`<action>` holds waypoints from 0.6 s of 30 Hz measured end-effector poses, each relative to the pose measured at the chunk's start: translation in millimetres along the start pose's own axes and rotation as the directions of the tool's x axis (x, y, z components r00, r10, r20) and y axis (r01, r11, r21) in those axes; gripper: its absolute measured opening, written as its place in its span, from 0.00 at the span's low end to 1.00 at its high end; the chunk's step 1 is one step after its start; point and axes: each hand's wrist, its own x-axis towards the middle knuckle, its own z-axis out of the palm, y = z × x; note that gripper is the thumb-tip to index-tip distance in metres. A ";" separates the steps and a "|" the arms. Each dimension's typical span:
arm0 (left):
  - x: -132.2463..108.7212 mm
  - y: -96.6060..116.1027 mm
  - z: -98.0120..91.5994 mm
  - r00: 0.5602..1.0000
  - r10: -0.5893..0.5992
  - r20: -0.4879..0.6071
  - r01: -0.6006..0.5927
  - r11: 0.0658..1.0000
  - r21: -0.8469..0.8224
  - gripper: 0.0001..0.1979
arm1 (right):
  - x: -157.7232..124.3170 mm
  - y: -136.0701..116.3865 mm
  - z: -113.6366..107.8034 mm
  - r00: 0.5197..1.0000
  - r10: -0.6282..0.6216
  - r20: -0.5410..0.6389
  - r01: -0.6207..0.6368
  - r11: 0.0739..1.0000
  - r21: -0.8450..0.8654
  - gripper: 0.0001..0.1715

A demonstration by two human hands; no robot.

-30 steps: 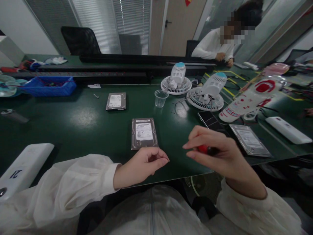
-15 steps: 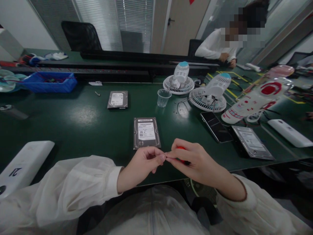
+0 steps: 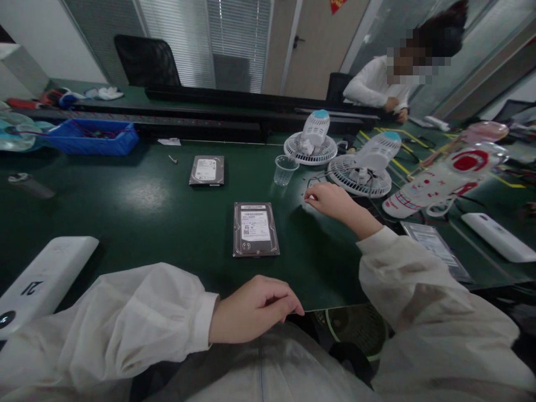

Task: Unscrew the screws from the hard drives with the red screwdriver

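Note:
A silver hard drive (image 3: pixel 255 229) lies label up on the green table (image 3: pixel 146 212) in front of me. My left hand (image 3: pixel 259 304) rests at the table's front edge, below the drive, with its fingers curled in and nothing visible in them. My right hand (image 3: pixel 330 200) reaches out to the right of the drive. Its fingertips are pinched together on the table surface near a clear plastic cup (image 3: pixel 285 169). What the fingers hold is hidden.
A second hard drive (image 3: pixel 206 170) lies farther back. Two small white fans (image 3: pixel 312 146) (image 3: pixel 364 167) lie face down behind my right hand. A third drive (image 3: pixel 435 248) and a white box (image 3: pixel 498 237) lie at right, a white device (image 3: pixel 42 279) at left, a blue bin (image 3: pixel 94 137) back left. A co-worker (image 3: pixel 372 84) sits across the table.
My hands met fingertip to fingertip, then parted. My right hand, which held a red-handled tool, moved forward onto the table by the cup. My left hand drew back to the edge.

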 end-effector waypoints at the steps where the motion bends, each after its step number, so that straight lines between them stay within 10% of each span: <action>1: 0.1 -0.3 -0.7 1.000 0.013 0.013 -0.013 1.000 0.018 0.18 | 4.3 1.0 2.5 1.000 -0.003 0.014 0.003 1.000 -0.009 0.16; 10: 1.0 -5.3 -2.8 0.994 0.062 0.088 -0.072 0.990 0.122 0.18 | 6.7 6.1 12.1 0.999 -0.022 -0.042 0.023 0.999 0.031 0.16; 18: -3.5 0.8 -5.4 0.970 0.176 0.170 -0.225 0.913 0.340 0.16 | -31.7 34.0 -49.1 0.919 0.047 -0.391 0.004 0.992 0.129 0.19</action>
